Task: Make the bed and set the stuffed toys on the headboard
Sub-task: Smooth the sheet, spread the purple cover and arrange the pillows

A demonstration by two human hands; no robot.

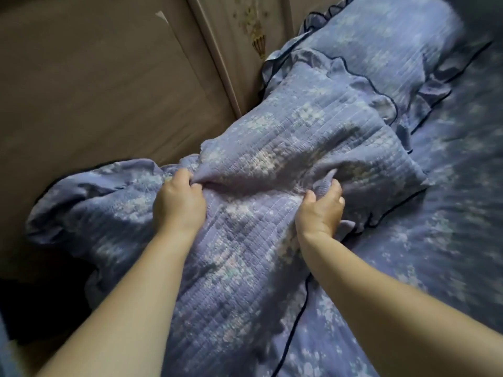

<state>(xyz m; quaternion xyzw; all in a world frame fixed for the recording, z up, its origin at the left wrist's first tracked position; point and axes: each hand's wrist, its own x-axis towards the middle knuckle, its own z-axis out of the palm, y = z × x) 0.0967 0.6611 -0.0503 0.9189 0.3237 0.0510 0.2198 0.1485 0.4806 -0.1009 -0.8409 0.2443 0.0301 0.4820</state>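
A lavender-blue quilted pillow (307,137) with a floral print and a dark-piped ruffle lies across the bed. My left hand (178,202) grips a bunched fold of its cover at the near left. My right hand (321,208) pinches the fabric at the near right, thumb on top. A second matching pillow (381,42) lies behind it at the top right. A similar quilted piece (231,268) runs under my forearms toward me. No stuffed toys are in view.
The matching floral sheet (449,240) covers the bed on the right. A beige floor (95,91) shows at the left beside the bed. A cream cabinet (245,36) with gold floral decoration stands at the top centre.
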